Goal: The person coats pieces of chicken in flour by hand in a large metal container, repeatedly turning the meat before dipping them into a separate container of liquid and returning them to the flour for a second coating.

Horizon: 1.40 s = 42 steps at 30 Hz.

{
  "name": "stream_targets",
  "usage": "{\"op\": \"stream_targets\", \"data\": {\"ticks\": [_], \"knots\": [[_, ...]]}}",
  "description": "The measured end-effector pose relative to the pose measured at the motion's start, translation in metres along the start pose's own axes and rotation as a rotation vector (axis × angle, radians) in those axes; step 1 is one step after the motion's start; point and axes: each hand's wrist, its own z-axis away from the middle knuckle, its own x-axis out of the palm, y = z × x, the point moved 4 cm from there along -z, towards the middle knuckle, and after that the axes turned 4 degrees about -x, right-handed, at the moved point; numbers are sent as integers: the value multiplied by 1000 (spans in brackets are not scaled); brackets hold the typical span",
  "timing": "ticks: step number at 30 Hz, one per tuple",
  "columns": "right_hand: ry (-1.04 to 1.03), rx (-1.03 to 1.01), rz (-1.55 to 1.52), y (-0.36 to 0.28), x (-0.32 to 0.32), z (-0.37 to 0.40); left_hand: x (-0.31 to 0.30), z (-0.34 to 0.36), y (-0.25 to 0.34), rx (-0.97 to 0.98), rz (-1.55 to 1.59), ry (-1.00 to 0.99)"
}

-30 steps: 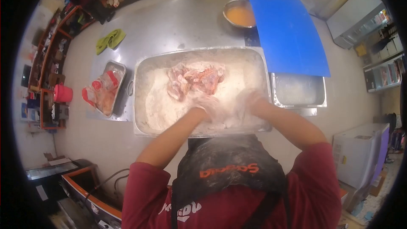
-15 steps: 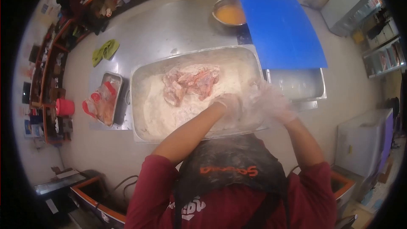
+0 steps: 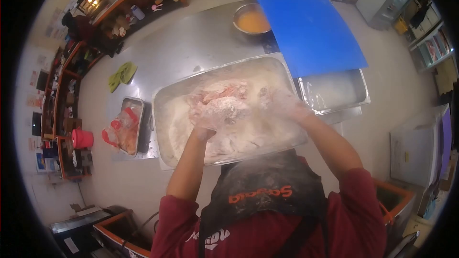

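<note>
A large metal tray [image 3: 158, 136] holds white flour and pieces of raw meat [image 3: 222, 91] dusted with it. My left hand [image 3: 210, 120], in a clear flour-coated glove, is at the near side of the meat, touching it or the flour-covered piece beside it. Blur and flour hide its fingers. My right hand [image 3: 282, 102], gloved too, is over the right part of the tray, to the right of the meat, its fingers smeared by motion. Whether either hand grips anything cannot be made out.
A steel bowl of orange liquid [image 3: 252, 20] stands at the back beside a blue board [image 3: 313, 31]. Under the board is another metal tray [image 3: 332, 91]. At left lie a green cloth [image 3: 122, 75] and a small tray with a red-marked plastic bag [image 3: 125, 129].
My left hand has moved left to the meat. My right hand has shifted slightly left over the tray. The camera view has tilted a little.
</note>
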Motion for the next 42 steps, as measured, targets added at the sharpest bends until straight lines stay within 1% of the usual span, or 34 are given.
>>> {"op": "stream_targets", "data": {"ticks": [2,3,5,6,7,8,9,10,11,12,13,14,15,16,17,18,19,20,21,22,23,24,25,27,29,31,32,33,34,36,38,40,41,42], "knots": [[-13,-116,126,6,30,-19,12,15,6,33,-85,25],[-18,-173,190,-3,34,-22,16,16,1,33,-75,20],[-237,-211,147,-15,44,-26,17,11,-16,25,-5,-8],[-347,-231,126,-23,45,-24,17,9,-20,38,-101,0],[-302,-277,-14,-28,43,-20,16,6,-24,51,-198,10],[-254,-315,-158,-28,44,-13,14,6,-26,83,-450,50],[-213,-359,-299,-29,44,-6,3,0,-35,88,-475,62],[-180,-382,-335,-28,44,-6,-7,-5,-43,93,-500,74],[-146,-387,-338,-22,43,-9,-38,-24,-66,74,-298,56],[-110,-356,-257,-16,43,-14,-42,-29,-66,116,-386,89],[-71,-320,-157,-10,41,-21,-32,-29,-56,156,-476,127],[-28,-279,-55,-2,38,-28,-22,-25,-42,256,-856,213],[13,-252,8,4,34,-32,-2,-17,-32,296,-1240,232],[34,-268,9,7,23,-34,20,-9,-21,356,-1619,273],[54,-284,11,11,11,-37,38,2,-25,348,-1999,243],[75,-301,12,14,2,-40,55,3,-31,321,-2138,169],[71,-308,-71,21,0,-48,72,4,-38,304,-2270,86],[66,-316,-155,29,3,-58,95,-1,-51,273,-2155,-27],[62,-301,-139,27,-1,-55,108,-5,-60,241,-2038,-134],[57,-286,-122,24,-6,-52,99,-18,-71,194,-1853,-196],[52,-245,-4,4,-28,-36,80,-42,-89,149,-1667,-255],[48,-201,116,-5,-43,-26,82,-50,-91,99,-1661,-297],[60,-206,146,2,-44,-27,97,-51,-82,49,-1655,-338],[82,-218,200,23,-35,-36,126,-35,-61,-80,-2007,-382],[171,-493,198,41,-23,-40,132,-2,-23,184,-2098,-319],[178,-501,95,46,-30,-32,129,22,6,325,-1768,-252],[132,-378,-9,35,-43,-22,126,31,15,311,-1399,-207],[82,-258,-112,30,-48,-17,125,33,20,304,-1371,-179],[139,-280,-65,32,-49,-19,125,36,26,297,-1342,-151],[243,-324,35,32,-51,-24,131,36,29,307,-1959,-125],[133,-277,-122,31,-50,-22,130,36,33,297,-2571,-64],[83,-198,-249,19,-62,-14,118,27,43,288,-2619,33],[84,-140,-298,13,-69,-8,99,16,45,287,-2357,81],[81,-81,-348,11,-70,-4,99,12,44,267,-2271,96]]}}
